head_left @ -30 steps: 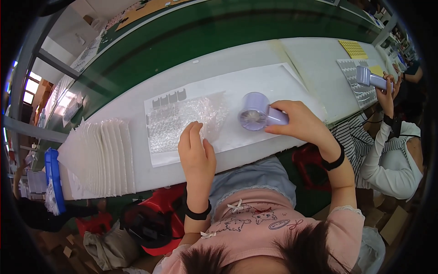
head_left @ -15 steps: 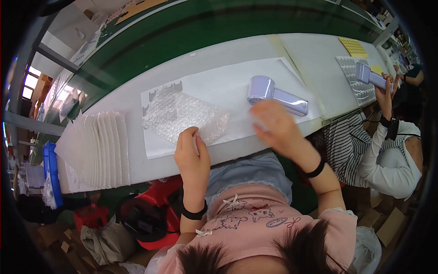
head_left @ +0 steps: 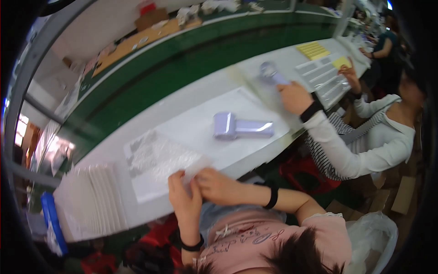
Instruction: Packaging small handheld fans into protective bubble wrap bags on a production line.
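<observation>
Pinching the bubble-wrap bag's (head_left: 171,157) near edge, both hands (head_left: 200,187) hide its corner; blur obscures detail.

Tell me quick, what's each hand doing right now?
Left hand: pinching the near edge of the bubble wrap bag.
Right hand: gripping the same edge of it.

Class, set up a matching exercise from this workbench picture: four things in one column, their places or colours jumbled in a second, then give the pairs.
Things:
1. lilac handheld device
2. bubble-wrap bag
3. yellow sheets
4. blue object

Places:
A. far right of the table
B. lying alone mid-table
C. pinched by the left hand and right hand
D. left table end, beside the stack of white sheets

Pairs: 1-B, 2-C, 3-A, 4-D
</observation>
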The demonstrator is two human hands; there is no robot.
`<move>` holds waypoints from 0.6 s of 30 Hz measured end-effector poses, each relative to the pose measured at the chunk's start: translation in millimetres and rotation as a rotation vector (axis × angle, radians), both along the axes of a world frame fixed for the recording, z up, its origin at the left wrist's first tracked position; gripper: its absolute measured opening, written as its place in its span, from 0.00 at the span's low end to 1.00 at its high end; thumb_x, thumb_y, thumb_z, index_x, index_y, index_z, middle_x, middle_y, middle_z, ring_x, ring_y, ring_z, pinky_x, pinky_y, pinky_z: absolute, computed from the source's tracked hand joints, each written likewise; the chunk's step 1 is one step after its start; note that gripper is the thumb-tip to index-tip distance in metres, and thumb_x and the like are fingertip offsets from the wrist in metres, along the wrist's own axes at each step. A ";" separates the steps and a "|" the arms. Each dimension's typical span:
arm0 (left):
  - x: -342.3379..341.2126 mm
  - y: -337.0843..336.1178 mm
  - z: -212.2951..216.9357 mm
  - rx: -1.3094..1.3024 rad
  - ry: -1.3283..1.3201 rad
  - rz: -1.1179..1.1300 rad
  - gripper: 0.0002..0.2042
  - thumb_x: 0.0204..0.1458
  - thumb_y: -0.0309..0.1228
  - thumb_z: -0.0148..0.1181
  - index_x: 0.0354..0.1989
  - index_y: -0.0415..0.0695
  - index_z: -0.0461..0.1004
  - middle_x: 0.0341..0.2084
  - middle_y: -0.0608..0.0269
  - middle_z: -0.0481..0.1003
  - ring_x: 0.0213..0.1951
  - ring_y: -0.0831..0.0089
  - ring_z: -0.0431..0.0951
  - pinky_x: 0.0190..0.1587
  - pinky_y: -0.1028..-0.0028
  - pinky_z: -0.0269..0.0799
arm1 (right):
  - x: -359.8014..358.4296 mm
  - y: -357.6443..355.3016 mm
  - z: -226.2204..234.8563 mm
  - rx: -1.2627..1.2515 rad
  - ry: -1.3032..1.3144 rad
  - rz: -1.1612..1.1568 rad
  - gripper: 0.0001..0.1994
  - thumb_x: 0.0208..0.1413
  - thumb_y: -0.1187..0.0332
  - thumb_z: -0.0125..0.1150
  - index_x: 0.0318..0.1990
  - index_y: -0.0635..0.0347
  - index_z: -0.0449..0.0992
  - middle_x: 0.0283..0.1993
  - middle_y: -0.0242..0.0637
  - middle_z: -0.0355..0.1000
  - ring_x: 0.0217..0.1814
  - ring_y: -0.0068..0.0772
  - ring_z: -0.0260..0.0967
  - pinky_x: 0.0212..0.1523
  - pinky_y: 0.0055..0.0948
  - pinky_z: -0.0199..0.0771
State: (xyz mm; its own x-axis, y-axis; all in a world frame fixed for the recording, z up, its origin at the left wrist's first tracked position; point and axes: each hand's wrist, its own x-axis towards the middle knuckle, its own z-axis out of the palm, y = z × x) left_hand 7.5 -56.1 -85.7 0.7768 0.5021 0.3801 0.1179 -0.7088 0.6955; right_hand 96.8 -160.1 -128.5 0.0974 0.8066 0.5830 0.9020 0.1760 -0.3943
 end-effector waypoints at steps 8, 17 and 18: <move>5.7 -6.6 5.5 0.082 0.046 0.063 0.11 0.41 0.20 0.55 0.36 0.33 0.67 0.31 0.48 0.68 0.36 0.51 0.69 0.40 0.64 0.64 | 1.6 -9.0 -1.9 0.018 0.043 0.286 0.10 0.37 0.71 0.54 0.31 0.64 0.71 0.36 0.38 0.68 0.46 0.43 0.61 0.56 0.43 0.57; -8.0 8.7 1.5 0.468 0.151 0.077 0.03 0.42 0.20 0.54 0.25 0.33 0.70 0.27 0.49 0.69 0.30 0.55 0.69 0.33 0.64 0.64 | 83.8 -66.4 52.5 0.141 -0.143 -0.639 0.17 0.40 0.72 0.57 0.41 0.65 0.69 0.44 0.41 0.66 0.48 0.44 0.63 0.50 0.38 0.64; -6.7 8.1 3.7 0.472 0.150 0.054 0.03 0.42 0.20 0.54 0.25 0.33 0.70 0.27 0.49 0.69 0.30 0.55 0.69 0.33 0.64 0.64 | 90.9 -70.6 49.7 0.140 -0.140 -0.663 0.17 0.40 0.72 0.57 0.41 0.65 0.69 0.44 0.41 0.66 0.48 0.44 0.63 0.50 0.38 0.64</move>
